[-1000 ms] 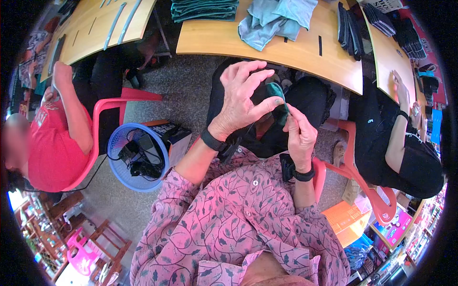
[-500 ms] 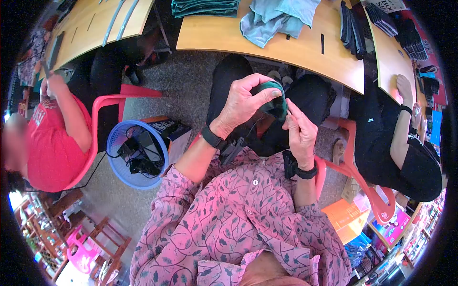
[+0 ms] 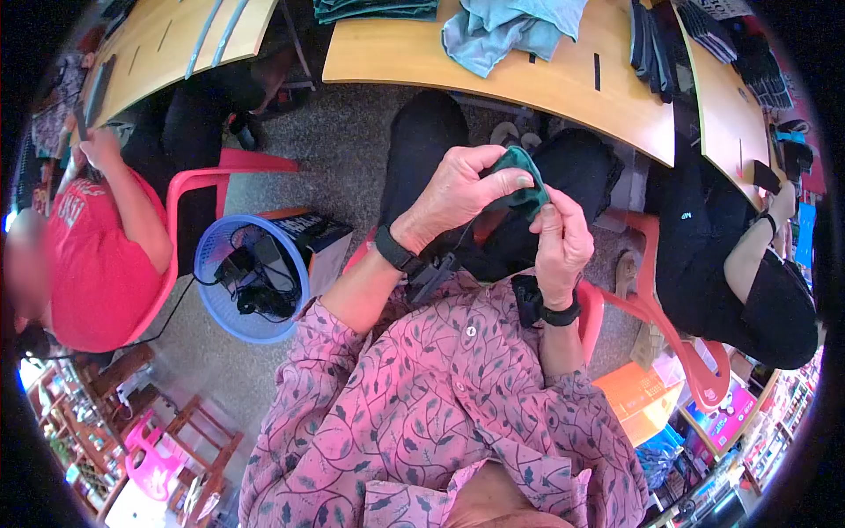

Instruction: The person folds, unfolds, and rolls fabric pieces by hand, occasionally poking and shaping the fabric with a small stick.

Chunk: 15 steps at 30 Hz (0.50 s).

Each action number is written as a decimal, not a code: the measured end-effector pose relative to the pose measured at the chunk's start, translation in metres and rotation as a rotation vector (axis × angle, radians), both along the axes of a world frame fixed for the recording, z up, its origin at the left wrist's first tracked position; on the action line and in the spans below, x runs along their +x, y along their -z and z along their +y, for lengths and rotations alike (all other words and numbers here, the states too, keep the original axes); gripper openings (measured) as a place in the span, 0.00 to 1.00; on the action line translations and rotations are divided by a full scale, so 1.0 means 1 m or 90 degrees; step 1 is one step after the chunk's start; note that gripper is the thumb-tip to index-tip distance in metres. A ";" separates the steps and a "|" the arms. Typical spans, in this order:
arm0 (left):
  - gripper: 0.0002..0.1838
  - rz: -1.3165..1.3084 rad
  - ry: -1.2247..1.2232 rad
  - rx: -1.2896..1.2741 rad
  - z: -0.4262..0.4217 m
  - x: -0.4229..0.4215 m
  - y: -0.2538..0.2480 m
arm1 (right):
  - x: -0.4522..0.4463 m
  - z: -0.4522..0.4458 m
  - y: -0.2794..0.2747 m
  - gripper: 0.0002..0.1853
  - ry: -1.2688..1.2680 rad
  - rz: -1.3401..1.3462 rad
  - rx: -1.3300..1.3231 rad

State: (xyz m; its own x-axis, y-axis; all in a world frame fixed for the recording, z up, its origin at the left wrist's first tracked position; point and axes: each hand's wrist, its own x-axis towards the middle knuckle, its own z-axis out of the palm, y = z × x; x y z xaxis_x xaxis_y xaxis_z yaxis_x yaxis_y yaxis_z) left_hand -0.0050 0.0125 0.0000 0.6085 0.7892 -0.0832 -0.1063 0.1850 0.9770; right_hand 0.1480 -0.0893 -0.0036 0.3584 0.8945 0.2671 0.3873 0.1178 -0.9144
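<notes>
A small dark green piece of folded cloth (image 3: 523, 167) is held up above my lap. My left hand (image 3: 449, 198) is closed, pinching the cloth between thumb and fingers from the left. On the other side, my right hand (image 3: 563, 238) is closed too, with thumb and forefinger pinching the cloth's lower right edge. Whether anything else small sits in the right fingertips cannot be made out. Both wrists wear black bands.
Ahead stands a wooden table (image 3: 396, 62) with a crumpled light blue-green cloth (image 3: 493, 40) and a dark green folded stack (image 3: 374, 9). A blue basket (image 3: 207, 299) of black cables stands left on the floor. People sit on both sides, on red chairs (image 3: 176, 194).
The cloth has turned to show more of its green face. My right hand has moved slightly right and down. The person on the right has shifted a hand and holds something dark.
</notes>
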 end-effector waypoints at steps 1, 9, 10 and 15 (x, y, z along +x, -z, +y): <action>0.09 -0.026 -0.017 0.017 0.000 0.002 0.000 | -0.001 0.000 0.000 0.10 -0.005 0.016 -0.019; 0.16 -0.140 -0.085 -0.012 -0.002 0.006 -0.005 | 0.000 0.002 -0.005 0.10 -0.045 0.014 -0.061; 0.15 -0.139 -0.087 -0.020 -0.002 0.005 -0.007 | 0.000 0.001 -0.005 0.11 -0.049 0.019 -0.074; 0.12 -0.086 -0.062 -0.009 0.003 0.000 -0.001 | 0.001 0.000 -0.001 0.13 -0.069 0.073 -0.097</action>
State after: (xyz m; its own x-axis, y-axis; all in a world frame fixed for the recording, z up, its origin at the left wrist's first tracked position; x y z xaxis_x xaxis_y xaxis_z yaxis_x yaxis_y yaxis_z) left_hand -0.0053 0.0153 0.0013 0.5351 0.8446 -0.0171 -0.2550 0.1808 0.9499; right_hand 0.1490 -0.0893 -0.0023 0.2776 0.9566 0.0890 0.2727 0.0104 -0.9620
